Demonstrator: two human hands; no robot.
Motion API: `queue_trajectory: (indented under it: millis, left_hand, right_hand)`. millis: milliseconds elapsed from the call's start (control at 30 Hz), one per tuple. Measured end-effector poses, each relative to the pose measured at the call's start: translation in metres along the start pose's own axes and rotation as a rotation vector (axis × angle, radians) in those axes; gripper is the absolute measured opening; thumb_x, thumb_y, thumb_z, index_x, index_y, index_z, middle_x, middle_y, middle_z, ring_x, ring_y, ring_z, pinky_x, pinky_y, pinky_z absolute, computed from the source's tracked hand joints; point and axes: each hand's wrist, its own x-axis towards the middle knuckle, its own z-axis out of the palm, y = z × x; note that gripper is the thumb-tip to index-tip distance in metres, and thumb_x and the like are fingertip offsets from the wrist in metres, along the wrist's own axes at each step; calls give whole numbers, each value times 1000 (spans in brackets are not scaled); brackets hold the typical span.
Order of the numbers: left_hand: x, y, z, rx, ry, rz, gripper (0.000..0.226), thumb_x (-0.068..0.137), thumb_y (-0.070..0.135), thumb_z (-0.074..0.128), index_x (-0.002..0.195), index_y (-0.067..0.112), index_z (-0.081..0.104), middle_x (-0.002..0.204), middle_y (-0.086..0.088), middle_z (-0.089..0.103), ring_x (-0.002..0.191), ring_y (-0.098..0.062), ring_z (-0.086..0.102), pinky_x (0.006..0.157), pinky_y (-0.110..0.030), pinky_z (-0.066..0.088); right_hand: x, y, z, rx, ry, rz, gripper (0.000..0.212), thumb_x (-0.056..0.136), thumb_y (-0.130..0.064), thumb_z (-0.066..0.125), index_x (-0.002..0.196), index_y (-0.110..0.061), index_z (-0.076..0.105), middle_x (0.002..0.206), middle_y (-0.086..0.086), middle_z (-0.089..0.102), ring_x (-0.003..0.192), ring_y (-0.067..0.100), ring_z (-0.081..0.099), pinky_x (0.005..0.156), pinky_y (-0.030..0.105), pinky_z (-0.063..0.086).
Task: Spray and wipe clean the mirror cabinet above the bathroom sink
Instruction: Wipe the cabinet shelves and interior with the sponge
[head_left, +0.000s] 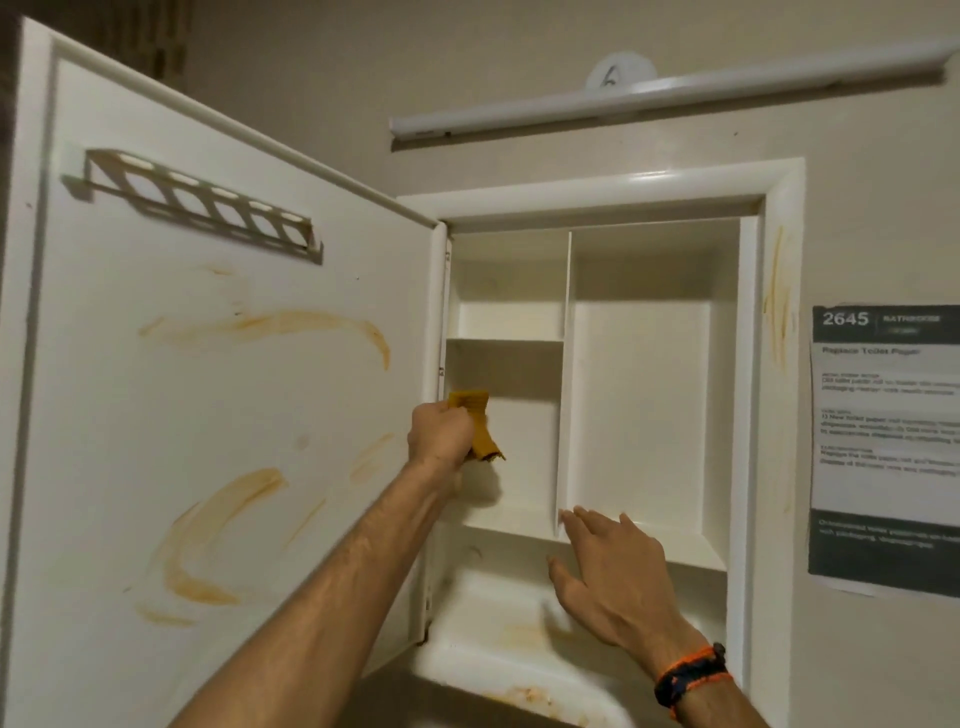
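Note:
The white wall cabinet (748, 364) stands open, its door (218, 395) swung out to the left and streaked with orange-brown smears. My left hand (439, 434) is shut on a crumpled yellow cloth (475, 423) at the cabinet's left compartment, close to the hinge side. My right hand (613, 577) is open with fingers spread, fingertips touching the lower shelf edge by the vertical divider (563, 384). An orange and dark band circles that wrist. No spray bottle shows.
A slotted white holder (202, 202) is fixed high on the door's inside. Smears also mark the right frame (779, 301) and the cabinet's bottom ledge (519, 634). A printed paper notice (888, 447) hangs on the wall at right. A light bar (649, 98) runs above.

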Motion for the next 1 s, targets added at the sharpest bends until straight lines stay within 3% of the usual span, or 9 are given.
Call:
queue_trajectory:
  millis: [100,300,367,433,533,700,800,867,1000]
  left_hand:
    - [5,1,23,195,248,164,34,97,8,44,118,23,66,105,1,67,86,-20,66,79,-28,54]
    - [20,-7,54,429,366,551,40,98,-4,40,133,9,54,125,-11,63,111,-27,61,97,-38,51]
    - [36,-18,56,639,300,635,39,95,-7,42,130,6,53,125,-11,61,111,-25,59,94,-34,52]
    - [48,-29,56,811,242,682,39,94,-6,45,130,8,51,128,-10,59,115,-23,56,93,-29,49]
    - [58,-41,50,938,176,733,49,93,-3,50,140,10,42,141,-11,50,131,-23,46,102,-28,44]
    - [55,-53,37,1075,151,704,78,87,-9,54,152,1,12,159,-19,21,145,-27,29,114,-30,32]
    - [39,-68,39,1090,135,584,85,90,-9,52,152,-2,-6,162,-21,0,148,-27,25,108,-29,40]
    - [31,-77,39,1071,121,524,87,91,-7,52,151,-2,-10,162,-20,-4,147,-26,28,105,-28,45]
    - [25,-76,34,998,143,467,77,96,-4,45,154,4,-6,164,-13,4,145,-22,31,109,-31,41]
  right_hand:
    - [2,1,0,-21,18,-4,63,90,-51,30,146,-24,39,144,-7,48,132,11,42,117,33,19]
    - [5,0,5,-32,1,4,72,83,-56,32,149,-28,35,155,-8,36,142,9,32,119,32,15]
    - [5,-2,2,-65,27,9,69,74,-56,48,136,-27,56,141,-8,55,128,8,52,111,34,36]
    - [5,-1,-2,-56,60,11,62,53,-57,63,104,-24,77,107,-8,74,94,8,71,83,32,57]
    - [6,-2,1,-89,85,21,60,44,-55,67,92,-23,80,94,-7,76,81,10,73,70,33,60]
    - [4,-3,0,-114,135,38,56,55,-51,64,100,-21,78,101,-5,76,90,9,72,80,32,58]
    - [5,-4,3,-68,56,33,65,76,-52,46,134,-23,59,138,-5,58,126,9,55,110,35,37]
    - [5,-1,7,-43,34,21,73,82,-56,31,148,-27,39,153,-9,39,141,7,36,118,31,17]
    - [7,-1,7,-55,32,32,75,81,-58,25,150,-29,34,156,-10,34,143,6,30,119,29,13]
